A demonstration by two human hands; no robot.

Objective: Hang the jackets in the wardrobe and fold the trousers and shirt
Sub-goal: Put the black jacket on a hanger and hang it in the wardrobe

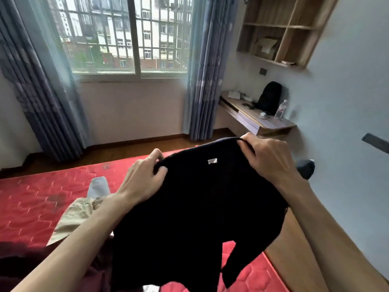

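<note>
Fingers [162, 170] of the left hand [143, 178] and those of the right hand [267, 157] were curled over the top edge of the black garment [200, 207], pinching it at 2 points near its shoulders. It hung straight down from that grip, above the red mattress [37, 199] and beside the beige trousers [77, 218]. Its long axis ran vertically below both hands, each about equally near, so laying it flat would probably come next.
</note>
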